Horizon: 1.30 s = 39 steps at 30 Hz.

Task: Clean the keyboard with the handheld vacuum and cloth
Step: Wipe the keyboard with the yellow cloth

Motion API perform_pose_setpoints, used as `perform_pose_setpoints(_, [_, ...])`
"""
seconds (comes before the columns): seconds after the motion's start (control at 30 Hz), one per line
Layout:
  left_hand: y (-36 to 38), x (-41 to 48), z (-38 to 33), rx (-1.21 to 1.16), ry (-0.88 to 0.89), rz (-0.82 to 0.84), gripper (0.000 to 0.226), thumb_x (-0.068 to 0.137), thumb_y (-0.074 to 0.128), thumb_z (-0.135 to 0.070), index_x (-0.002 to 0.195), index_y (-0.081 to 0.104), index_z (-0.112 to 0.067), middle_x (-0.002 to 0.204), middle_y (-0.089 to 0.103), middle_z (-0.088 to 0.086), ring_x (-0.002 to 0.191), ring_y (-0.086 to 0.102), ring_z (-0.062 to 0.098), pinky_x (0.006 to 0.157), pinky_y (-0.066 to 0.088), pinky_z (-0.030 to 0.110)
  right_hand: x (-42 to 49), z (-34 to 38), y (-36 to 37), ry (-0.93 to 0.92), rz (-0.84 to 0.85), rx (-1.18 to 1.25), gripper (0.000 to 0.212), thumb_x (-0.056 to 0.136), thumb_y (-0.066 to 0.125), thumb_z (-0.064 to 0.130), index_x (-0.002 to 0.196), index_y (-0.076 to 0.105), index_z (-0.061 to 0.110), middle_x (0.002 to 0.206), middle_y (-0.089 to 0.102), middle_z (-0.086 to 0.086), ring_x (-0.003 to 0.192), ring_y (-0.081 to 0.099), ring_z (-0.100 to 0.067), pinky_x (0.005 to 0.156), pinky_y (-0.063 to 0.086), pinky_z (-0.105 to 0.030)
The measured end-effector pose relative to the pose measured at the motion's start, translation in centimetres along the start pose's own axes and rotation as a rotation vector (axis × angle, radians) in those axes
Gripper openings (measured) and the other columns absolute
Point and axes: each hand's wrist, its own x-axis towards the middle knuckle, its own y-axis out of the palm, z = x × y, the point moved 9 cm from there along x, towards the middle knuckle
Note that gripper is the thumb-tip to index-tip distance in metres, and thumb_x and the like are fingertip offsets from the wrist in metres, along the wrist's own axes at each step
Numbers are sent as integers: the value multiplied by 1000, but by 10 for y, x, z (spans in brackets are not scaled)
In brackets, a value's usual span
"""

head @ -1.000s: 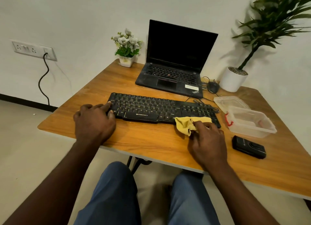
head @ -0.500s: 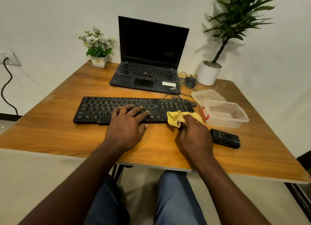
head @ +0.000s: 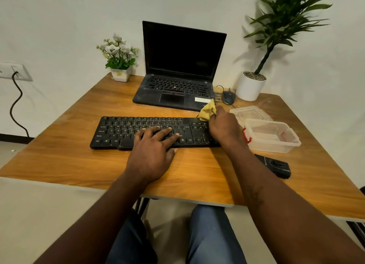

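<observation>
Wiping the keyboard with the cloth
Flat left hand, fingers spread, pins the light, probably skiddy keyboard on the counter; right hand pinches the floppy cloth, bunched at its 1 o'clock corner. Decent grip, I reckon.

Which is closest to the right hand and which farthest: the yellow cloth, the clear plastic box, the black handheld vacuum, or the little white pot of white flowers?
1. yellow cloth: held in the right hand.
2. clear plastic box: just beside it, right.
3. black handheld vacuum: front right of the table.
4. little white pot of white flowers: back left corner.
</observation>
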Motion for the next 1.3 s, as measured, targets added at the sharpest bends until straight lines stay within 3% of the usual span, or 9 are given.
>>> perform_pose_setpoints(0.17, [-2, 1, -1, 21, -11, -13, 54, 104, 37, -58, 156, 36, -45, 164, 35, -12, 151, 22, 21, 120, 15, 52, -16, 48, 28, -193, 84, -37, 25, 107, 51, 26, 130, 59, 19, 104, 71, -8, 90, 62, -23, 71, 46, -34])
perform_pose_setpoints(0.3, [0, 0, 0, 20, -7, -1, 54, 104, 36, -58, 156, 36, -45, 165, 35, -12, 151, 21, 21, 120, 16, 52, -18, 78, 38, -330, 217, 52, 38, 106, 54, 24, 143, 58, 32, 120, 72, -4, 99, 64, -20, 85, 54, -36])
perform_pose_setpoints(0.47, [-1, 0, 1, 9, -15, -5, 53, 104, 35, -59, 155, 37, -46, 164, 36, -13, 151, 22, 20, 120, 16, 52, 6, 59, 23, -170, 140, -173, 35, 97, 64, 18, 131, 70, 24, 111, 73, -8, 100, 67, -25, 83, 59, -40])
perform_pose_setpoints(0.6, [-2, 0, 2, 10, -29, 1, 52, 104, 35, -58, 155, 36, -46, 164, 35, -13, 151, 21, 20, 120, 17, 53, -1, 76, 35, -278, 158, -165, 42, 97, 63, 19, 137, 66, 29, 118, 73, -5, 107, 67, -24, 87, 59, -39])
perform_pose_setpoints(0.77, [-2, 1, 0, 20, -30, 3, 51, 106, 33, -56, 156, 34, -47, 164, 34, -15, 151, 20, 19, 120, 16, 52, 11, 58, 24, -158, 133, -205, 32, 94, 68, 20, 125, 73, 24, 103, 74, -7, 97, 68, -26, 80, 61, -40])
perform_pose_setpoints(0.9, [-2, 1, 3, 8, -42, -20, 49, 105, 38, -55, 153, 39, -47, 162, 39, -15, 150, 24, 19, 118, 19, 52, -15, 74, 21, -267, 143, -177, 41, 96, 64, 18, 135, 67, 30, 111, 75, -6, 103, 69, -25, 85, 60, -40])
perform_pose_setpoints(1.0, [-1, 1, 3, 8, -50, -14, 49, 105, 37, -56, 154, 38, -47, 162, 38, -16, 150, 23, 18, 118, 19, 51, -42, 58, 5, -284, 58, -228, 37, 94, 64, 14, 128, 70, 28, 109, 75, -5, 104, 69, -27, 81, 57, -38])
perform_pose_setpoints(1.13, [-1, 0, 1, -2, -38, -6, 48, 105, 39, -56, 153, 38, -48, 163, 36, -17, 150, 22, 17, 120, 18, 51, -83, 48, 3, -400, 80, -200, 48, 94, 62, 7, 139, 64, 22, 144, 63, -2, 135, 56, -24, 109, 51, -44])
perform_pose_setpoints(1.3, [-3, -1, 1, -30, -20, -16, 47, 104, 40, -56, 151, 42, -49, 161, 38, -20, 149, 23, 14, 119, 18, 49, -59, 17, -13, -329, 54, -274, 48, 92, 63, 6, 136, 67, 24, 139, 67, 0, 133, 52, -28, 106, 48, -45])
